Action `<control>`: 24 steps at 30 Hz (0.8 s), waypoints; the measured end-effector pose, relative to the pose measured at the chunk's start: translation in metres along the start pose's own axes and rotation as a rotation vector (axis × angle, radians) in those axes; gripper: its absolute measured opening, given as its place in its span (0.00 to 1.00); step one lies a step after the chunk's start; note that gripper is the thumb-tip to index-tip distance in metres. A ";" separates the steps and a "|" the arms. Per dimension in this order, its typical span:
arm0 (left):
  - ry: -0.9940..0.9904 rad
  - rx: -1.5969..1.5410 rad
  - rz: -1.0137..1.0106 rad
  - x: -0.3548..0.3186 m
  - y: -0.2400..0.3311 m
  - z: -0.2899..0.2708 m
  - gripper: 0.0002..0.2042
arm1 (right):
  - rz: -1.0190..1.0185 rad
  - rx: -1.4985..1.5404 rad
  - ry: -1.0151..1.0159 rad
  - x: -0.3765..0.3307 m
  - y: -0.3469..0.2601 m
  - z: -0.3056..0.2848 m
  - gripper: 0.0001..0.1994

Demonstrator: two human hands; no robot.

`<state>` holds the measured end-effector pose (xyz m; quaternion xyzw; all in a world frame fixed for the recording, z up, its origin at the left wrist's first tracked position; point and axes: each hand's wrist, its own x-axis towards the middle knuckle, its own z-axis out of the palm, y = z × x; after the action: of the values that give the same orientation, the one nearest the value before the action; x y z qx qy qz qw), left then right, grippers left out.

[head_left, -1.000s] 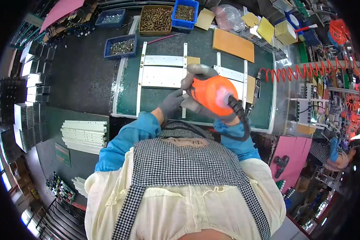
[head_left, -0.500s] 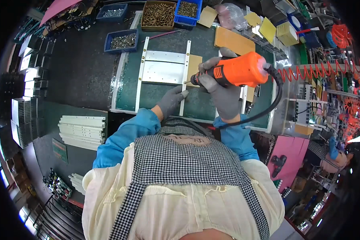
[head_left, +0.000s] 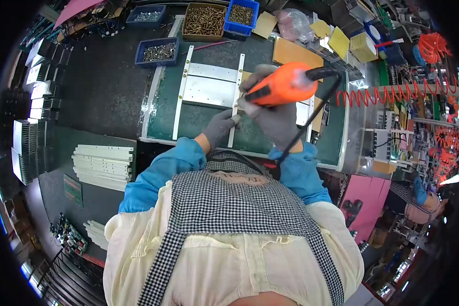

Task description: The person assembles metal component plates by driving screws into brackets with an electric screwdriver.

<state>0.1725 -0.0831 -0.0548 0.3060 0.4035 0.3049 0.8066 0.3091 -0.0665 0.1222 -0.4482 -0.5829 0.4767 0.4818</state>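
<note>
My right hand (head_left: 278,122), in a grey glove, grips an orange and black power screwdriver (head_left: 289,84) tilted over the work. The tool's front end is at the right-hand rail; its tip is hidden. My left hand (head_left: 219,131), also gloved, pinches the near end of that white metal rail (head_left: 232,133). A silvery metal panel (head_left: 207,92) spans between this rail and a parallel left-hand rail (head_left: 179,104), forming a ladder-like frame flat on the green mat (head_left: 163,115). Brass-coloured screws show along the rails.
Trays of screws stand at the back: a brown box (head_left: 204,36), a blue bin (head_left: 241,31) and a dark blue bin (head_left: 139,56). White rails (head_left: 103,166) are stacked at left. The black cable (head_left: 319,107) hangs by my right arm; a red coiled hose (head_left: 392,93) stretches at right.
The screwdriver has swung left and tipped more upright, its front end now over the right-hand rail. My right hand moved with it. My left hand stays on the rail end.
</note>
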 end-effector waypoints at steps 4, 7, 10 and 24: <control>0.029 -0.033 -0.038 -0.004 0.002 0.001 0.14 | 0.100 0.133 -0.027 0.005 -0.002 -0.001 0.34; 0.043 0.009 -0.062 -0.002 -0.001 -0.002 0.16 | 0.047 0.060 -0.120 0.013 -0.003 -0.010 0.23; 0.036 0.151 0.008 0.000 -0.007 -0.012 0.17 | -0.072 -0.052 -0.323 0.024 -0.002 -0.019 0.21; 0.059 0.338 0.236 0.012 0.001 -0.002 0.10 | -0.633 -0.237 0.060 0.017 -0.006 -0.011 0.44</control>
<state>0.1768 -0.0733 -0.0608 0.4730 0.4339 0.3339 0.6902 0.3175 -0.0499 0.1316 -0.3118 -0.7301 0.2190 0.5672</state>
